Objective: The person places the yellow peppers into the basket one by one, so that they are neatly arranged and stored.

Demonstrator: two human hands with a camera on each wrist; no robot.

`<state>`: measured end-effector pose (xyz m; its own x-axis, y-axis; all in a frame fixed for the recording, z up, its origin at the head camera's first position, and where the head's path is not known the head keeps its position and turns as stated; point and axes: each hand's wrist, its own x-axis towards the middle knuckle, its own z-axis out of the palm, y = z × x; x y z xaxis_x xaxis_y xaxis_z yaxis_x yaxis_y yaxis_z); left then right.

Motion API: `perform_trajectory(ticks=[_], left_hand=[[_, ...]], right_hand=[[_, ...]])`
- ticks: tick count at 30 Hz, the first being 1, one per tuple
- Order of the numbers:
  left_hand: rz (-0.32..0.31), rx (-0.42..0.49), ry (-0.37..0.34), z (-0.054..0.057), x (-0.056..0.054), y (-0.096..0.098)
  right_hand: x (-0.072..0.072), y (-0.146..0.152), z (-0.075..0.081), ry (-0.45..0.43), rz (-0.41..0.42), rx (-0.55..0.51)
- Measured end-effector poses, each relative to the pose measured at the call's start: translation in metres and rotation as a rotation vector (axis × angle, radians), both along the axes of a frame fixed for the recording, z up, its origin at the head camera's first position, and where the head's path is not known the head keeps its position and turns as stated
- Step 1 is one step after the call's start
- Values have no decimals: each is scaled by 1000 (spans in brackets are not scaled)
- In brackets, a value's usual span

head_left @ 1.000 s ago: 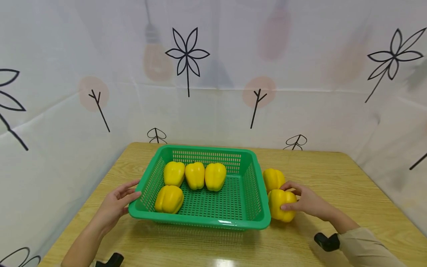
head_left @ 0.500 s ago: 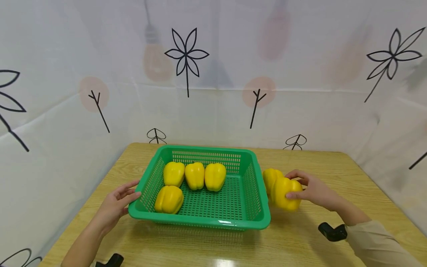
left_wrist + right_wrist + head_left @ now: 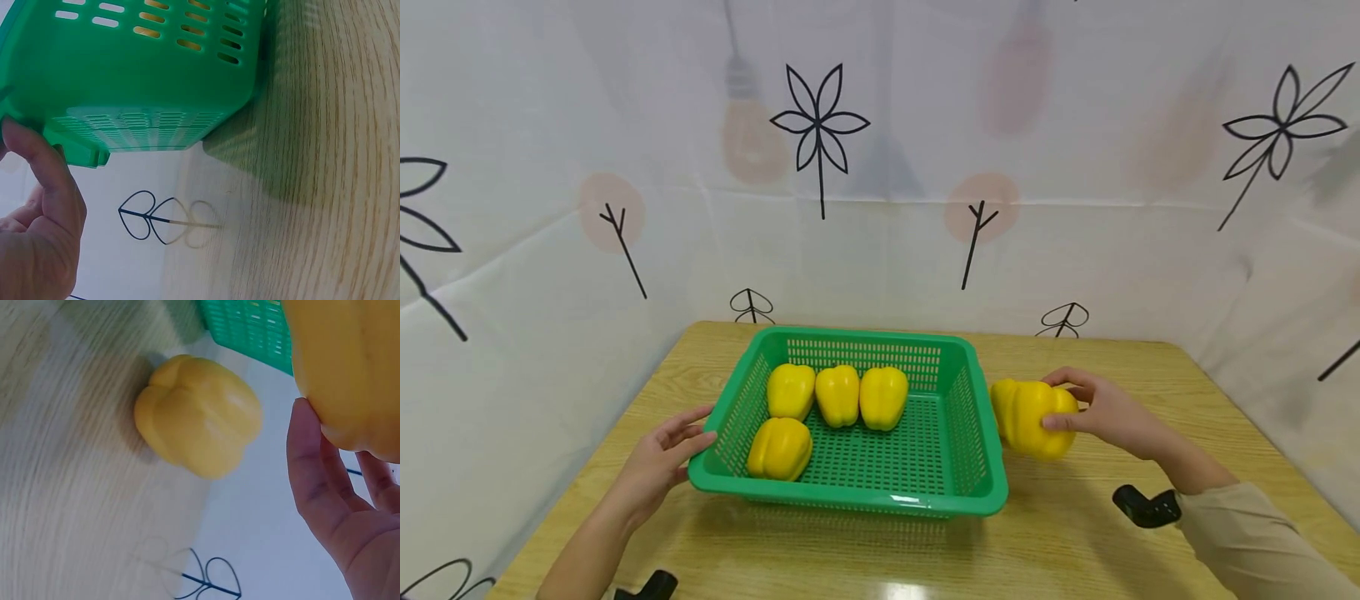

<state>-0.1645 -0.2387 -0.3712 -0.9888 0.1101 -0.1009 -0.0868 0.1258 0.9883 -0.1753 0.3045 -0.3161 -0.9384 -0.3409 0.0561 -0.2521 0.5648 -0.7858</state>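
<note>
My right hand (image 3: 1108, 419) holds a yellow bell pepper (image 3: 1047, 423) above the table, just right of the green basket (image 3: 850, 497). In the right wrist view, the fingers lie against the lower end of the held bell pepper (image 3: 350, 369). Partly hidden behind it in the head view, a second bell pepper rests on the table; the right wrist view shows this resting bell pepper (image 3: 200, 419) whole. My left hand (image 3: 658, 458) grips the basket's left rim, its thumb over the edge. Inside the basket lie several yellow bell peppers (image 3: 838, 395), toward the back and left.
The wood-grain table (image 3: 850, 558) meets a pale printed cloth (image 3: 880, 258) behind and at both sides. Black wrist mounts (image 3: 1146, 506) sit below the forearms. The basket's right half shows bare slotted floor (image 3: 917, 454).
My right hand has lifted the bell pepper off the table and moved slightly up and right, so it now overlaps the bell pepper behind. The left hand and basket have stayed put.
</note>
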Motion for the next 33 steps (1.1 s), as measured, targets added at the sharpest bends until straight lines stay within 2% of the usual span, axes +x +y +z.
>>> perform_trajectory(ticks=[14, 25, 33], left_hand=[[-7, -1, 3, -1, 0, -1], [-8, 3, 5, -1, 0, 0], [-2, 3, 2, 1, 0, 1]], right_hand=[[-10, -16, 13, 46, 13, 22], [-18, -33, 27, 37, 52, 69], [-25, -49, 34, 45, 86, 46]])
